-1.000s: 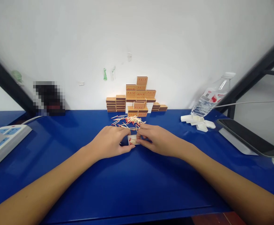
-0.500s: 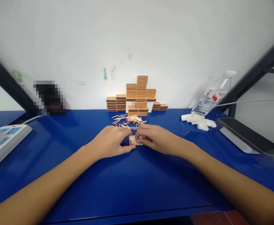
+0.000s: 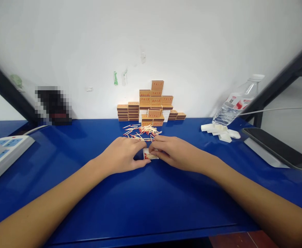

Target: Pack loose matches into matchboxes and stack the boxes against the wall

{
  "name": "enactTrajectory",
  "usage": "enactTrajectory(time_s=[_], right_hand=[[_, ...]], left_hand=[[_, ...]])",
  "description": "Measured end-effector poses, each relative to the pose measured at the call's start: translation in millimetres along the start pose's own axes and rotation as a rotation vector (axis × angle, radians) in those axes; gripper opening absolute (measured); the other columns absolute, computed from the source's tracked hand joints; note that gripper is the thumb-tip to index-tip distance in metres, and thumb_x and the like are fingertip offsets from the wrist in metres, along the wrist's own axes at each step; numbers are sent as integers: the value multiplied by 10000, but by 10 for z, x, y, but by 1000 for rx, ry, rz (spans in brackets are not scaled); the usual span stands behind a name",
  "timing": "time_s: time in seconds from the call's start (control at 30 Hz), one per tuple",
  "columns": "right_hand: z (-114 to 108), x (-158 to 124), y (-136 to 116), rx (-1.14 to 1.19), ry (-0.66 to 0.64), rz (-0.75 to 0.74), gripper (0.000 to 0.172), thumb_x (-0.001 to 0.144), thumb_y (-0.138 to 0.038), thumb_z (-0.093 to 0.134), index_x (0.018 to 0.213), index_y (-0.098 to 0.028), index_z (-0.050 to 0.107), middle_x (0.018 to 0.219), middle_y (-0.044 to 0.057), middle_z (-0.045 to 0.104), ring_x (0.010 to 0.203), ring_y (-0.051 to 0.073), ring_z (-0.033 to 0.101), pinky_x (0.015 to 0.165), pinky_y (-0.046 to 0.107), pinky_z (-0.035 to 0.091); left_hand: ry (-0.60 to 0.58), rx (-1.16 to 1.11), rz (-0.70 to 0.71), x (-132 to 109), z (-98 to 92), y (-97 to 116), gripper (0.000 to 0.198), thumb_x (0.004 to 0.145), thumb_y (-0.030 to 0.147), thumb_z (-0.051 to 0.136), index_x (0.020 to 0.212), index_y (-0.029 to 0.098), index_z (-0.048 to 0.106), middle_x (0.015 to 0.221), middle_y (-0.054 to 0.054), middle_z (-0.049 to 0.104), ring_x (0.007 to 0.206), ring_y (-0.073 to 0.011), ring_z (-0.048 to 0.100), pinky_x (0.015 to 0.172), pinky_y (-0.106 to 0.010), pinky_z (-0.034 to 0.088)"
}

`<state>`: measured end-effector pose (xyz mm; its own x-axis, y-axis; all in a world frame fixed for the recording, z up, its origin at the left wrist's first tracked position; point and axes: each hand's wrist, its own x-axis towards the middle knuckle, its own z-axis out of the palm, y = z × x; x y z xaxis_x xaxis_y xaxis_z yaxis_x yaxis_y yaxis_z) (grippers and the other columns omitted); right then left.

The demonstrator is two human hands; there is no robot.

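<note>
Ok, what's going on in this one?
A person works at a blue table. The left hand and right hand pinch a small white matchbox tray from either side; red-tipped matches lie in it. Just behind is a pile of loose matches, and stacked matchboxes stand against the wall. Empty white trays lie to the right, by a water bottle.

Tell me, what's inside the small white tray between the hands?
Red-tipped matches lie in the white tray. The left hand and right hand cover part of it, hiding how full it is.
</note>
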<state>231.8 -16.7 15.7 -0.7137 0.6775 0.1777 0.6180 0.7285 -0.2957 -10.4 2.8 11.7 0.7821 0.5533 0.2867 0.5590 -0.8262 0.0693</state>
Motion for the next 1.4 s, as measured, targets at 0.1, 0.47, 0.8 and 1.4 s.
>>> enactTrajectory(time_s=[0.1,0.47,0.8,1.4], right_hand=[[6,14,-23,-18,-21,18,187,1072,-248,526,949,-180,648,986,64,663,827,178,610,744,307,426],[13,27,48,22,69,25,148,1003,-205,592,859,-192,625,832,18,632,733,149,530,680,292,366],[205,275,249,24,273,555,240,863,-429,735,796,-209,666,787,23,657,705,171,561,624,304,353],[-55,65,240,152,98,102,162,995,-321,642,891,-205,685,790,-4,559,717,145,496,675,277,365]], left_hand=[[-19,-4,-31,3,-10,8,293,943,449,701,857,183,614,748,2,668,599,-152,577,564,-287,339],[-72,-15,-64,8,16,20,332,941,505,680,936,173,685,743,-2,660,574,-151,559,555,-304,362],[-119,-87,-64,4,39,92,346,939,530,662,993,190,701,737,-16,678,618,-176,607,564,-296,333],[-95,-47,-142,23,11,-37,331,940,517,678,1008,193,699,753,-22,702,632,-182,635,574,-287,365]])
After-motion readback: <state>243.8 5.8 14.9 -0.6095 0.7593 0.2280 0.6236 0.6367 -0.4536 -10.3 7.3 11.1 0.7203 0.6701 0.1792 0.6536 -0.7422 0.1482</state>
